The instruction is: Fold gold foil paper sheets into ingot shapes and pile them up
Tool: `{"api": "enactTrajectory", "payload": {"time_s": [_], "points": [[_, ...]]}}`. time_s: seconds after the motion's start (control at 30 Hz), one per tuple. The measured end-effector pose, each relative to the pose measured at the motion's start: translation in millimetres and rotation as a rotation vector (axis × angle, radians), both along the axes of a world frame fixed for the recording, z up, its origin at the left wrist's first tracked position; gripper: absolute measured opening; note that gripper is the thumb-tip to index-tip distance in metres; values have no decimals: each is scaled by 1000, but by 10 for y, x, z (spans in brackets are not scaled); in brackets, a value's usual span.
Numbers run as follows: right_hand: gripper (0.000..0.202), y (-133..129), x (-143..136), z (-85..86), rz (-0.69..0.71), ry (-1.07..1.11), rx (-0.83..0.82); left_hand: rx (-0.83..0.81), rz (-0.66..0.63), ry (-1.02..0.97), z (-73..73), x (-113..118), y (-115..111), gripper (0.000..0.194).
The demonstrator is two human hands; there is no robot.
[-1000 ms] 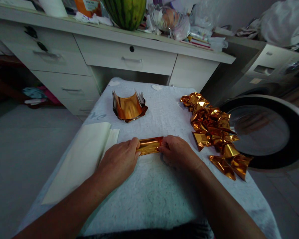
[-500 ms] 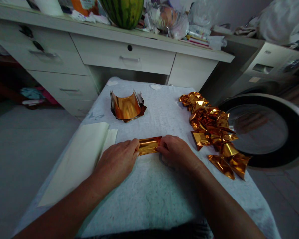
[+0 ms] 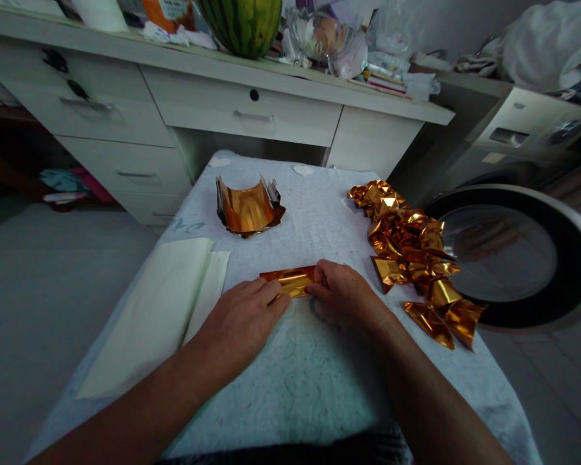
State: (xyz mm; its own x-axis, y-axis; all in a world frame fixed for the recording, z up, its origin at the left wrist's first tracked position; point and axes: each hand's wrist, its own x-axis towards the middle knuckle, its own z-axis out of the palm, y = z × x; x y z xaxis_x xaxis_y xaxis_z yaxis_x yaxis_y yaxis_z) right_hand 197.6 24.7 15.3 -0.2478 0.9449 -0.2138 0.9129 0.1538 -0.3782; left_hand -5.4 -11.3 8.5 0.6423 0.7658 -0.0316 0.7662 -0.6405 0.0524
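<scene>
A strip of shiny gold foil paper (image 3: 295, 281), folded narrow, lies across the cloth in front of me. My right hand (image 3: 341, 287) pinches its right end between thumb and fingers. My left hand (image 3: 246, 313) lies over the lower left part of the strip, fingertips pressing on it, with the strip's left corner showing above them. Beyond my hands stands a curved stack of gold foil sheets (image 3: 249, 205). To the right sits a heap of folded gold foil pieces (image 3: 407, 236). Folded pale paper (image 3: 148, 316) rests left of my left hand.
A pale patterned cloth (image 3: 314, 374) covers the small table. Behind it is a white desk (image 3: 198, 106) with drawers, holding a watermelon (image 3: 244, 26) and a glass bowl (image 3: 319, 35). The round open door (image 3: 508, 252) of a washing machine (image 3: 527, 129) stands close to the table's right side.
My left hand has shifted right along the strip, from gripping its left end to lying over its lower edge. The strip's left corner now shows. My right hand keeps its end.
</scene>
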Motion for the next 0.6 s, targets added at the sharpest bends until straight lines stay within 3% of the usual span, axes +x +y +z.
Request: {"api": "enactTrajectory", "payload": {"time_s": [0.17, 0.3, 0.4, 0.47, 0.6], "points": [[9, 19, 73, 33, -54, 22, -6, 38, 17, 24, -26, 84, -85, 43], [7, 19, 99, 69, -83, 104, 117, 68, 32, 7, -78, 88, -96, 46], [6, -39, 52, 103, 20, 291, 211, 86, 37, 34, -78, 91, -97, 45], [11, -89, 0, 106, 148, 399, 172, 87, 41, 40, -71, 97, -99, 44], [17, -128, -94, 37, 203, 382, 122, 77, 31, 38, -75, 101, -102, 42]]}}
